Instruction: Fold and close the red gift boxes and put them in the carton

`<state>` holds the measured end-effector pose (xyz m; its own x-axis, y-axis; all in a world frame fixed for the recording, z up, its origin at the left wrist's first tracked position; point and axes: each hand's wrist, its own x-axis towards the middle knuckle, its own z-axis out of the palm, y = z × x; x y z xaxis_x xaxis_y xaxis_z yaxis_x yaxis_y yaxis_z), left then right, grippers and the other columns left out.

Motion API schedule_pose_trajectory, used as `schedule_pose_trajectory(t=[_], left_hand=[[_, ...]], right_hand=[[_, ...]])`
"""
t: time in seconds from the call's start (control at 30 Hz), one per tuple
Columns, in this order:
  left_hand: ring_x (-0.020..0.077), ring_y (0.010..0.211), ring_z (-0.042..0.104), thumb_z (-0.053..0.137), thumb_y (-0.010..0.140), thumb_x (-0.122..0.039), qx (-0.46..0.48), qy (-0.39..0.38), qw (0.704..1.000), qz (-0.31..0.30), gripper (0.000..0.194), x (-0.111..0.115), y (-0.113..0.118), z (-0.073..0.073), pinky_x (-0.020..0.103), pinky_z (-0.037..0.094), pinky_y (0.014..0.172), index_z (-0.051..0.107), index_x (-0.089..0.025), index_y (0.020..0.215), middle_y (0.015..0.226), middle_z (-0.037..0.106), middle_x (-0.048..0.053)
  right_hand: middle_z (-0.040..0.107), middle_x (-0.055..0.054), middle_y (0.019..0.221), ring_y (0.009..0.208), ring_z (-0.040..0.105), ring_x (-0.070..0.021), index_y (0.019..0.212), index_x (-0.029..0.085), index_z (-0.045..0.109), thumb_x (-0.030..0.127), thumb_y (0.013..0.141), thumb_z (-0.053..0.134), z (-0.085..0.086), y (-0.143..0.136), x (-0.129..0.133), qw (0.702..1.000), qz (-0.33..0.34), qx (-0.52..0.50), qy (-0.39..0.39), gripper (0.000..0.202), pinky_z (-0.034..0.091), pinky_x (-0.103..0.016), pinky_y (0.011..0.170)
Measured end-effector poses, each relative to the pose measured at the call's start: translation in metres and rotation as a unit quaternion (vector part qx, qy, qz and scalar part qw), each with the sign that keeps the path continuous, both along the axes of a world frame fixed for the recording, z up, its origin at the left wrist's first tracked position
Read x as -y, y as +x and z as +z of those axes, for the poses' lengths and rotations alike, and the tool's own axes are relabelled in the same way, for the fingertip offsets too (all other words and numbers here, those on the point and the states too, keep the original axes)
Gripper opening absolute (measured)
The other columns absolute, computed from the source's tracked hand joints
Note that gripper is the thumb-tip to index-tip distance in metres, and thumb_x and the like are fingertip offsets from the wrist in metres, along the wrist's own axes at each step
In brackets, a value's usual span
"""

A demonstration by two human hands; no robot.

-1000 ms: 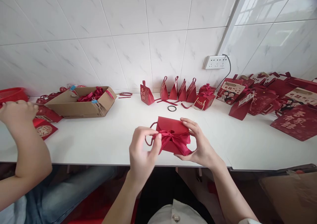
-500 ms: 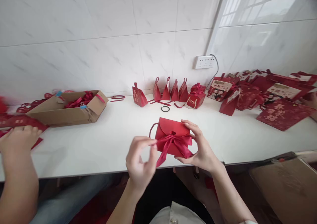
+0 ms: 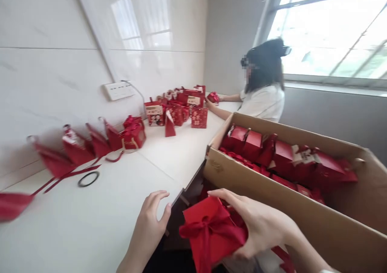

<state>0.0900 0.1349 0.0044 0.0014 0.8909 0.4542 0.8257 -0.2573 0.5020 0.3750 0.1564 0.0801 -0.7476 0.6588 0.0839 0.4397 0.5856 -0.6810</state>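
Note:
A red gift box (image 3: 215,234) tied with a dark red ribbon bow is held in my right hand (image 3: 256,222), its fingers curled round the box's right side. It hangs over the gap between the table's edge and a large cardboard box (image 3: 242,184). Apart from the gift box, my left hand (image 3: 152,214) hovers over the table edge, fingers spread and nothing in them. Several red gift boxes (image 3: 283,154) lie in rows inside the cardboard box, just beyond my right hand.
On the white table (image 3: 90,220) stand several red pointed boxes (image 3: 77,146) and a bow-tied box (image 3: 133,133). A black ring (image 3: 88,179) lies before them. Further off are red bags (image 3: 199,117). At the far end a person (image 3: 263,83) handles a red box.
My view has swung right, bringing the cardboard box and the other person into sight. My left hand has come away from the ribbon; my right hand has carried the gift box rightward.

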Motion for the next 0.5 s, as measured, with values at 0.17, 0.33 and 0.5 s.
schedule_pose_trajectory(t=[0.17, 0.33, 0.5], left_hand=[[0.0242, 0.126, 0.046, 0.044, 0.09, -0.019, -0.125, 0.14, 0.964, -0.186, 0.038, -0.072, 0.081, 0.009, 0.039, 0.046, 0.1, 0.049, -0.017, 0.127, 0.131, 0.053, 0.011], [0.0363, 0.136, 0.031, 0.055, 0.088, -0.029, -0.178, 0.148, 0.947, -0.225, 0.053, -0.13, 0.148, 0.002, 0.06, 0.034, 0.103, 0.039, -0.018, 0.137, 0.142, 0.042, 0.015], [0.0353, 0.135, 0.032, 0.064, 0.084, -0.025, -0.101, 0.139, 0.959, -0.226, 0.04, -0.15, 0.165, -0.026, 0.056, 0.038, 0.104, 0.046, -0.018, 0.119, 0.124, 0.053, 0.012]], right_hand=[[0.04, -0.005, 0.142, 0.124, 0.046, -0.0294, 0.144, 0.033, 0.02, 0.022, 0.062, 0.072, 0.015, 0.09, 0.026, 0.98, -0.189, -0.001, 0.068, 0.098, 0.045, -0.036, 0.101], [0.046, -0.01, 0.134, 0.102, 0.061, -0.0304, 0.143, 0.03, 0.026, 0.043, 0.071, 0.064, 0.018, 0.135, 0.015, 0.859, -0.481, -0.049, 0.167, 0.083, 0.056, -0.043, 0.083], [0.042, -0.021, 0.135, 0.119, 0.048, -0.0372, 0.143, 0.007, 0.027, 0.06, 0.062, 0.065, 0.017, 0.15, -0.038, 0.76, -0.613, -0.017, 0.213, 0.105, 0.047, -0.049, 0.096]])
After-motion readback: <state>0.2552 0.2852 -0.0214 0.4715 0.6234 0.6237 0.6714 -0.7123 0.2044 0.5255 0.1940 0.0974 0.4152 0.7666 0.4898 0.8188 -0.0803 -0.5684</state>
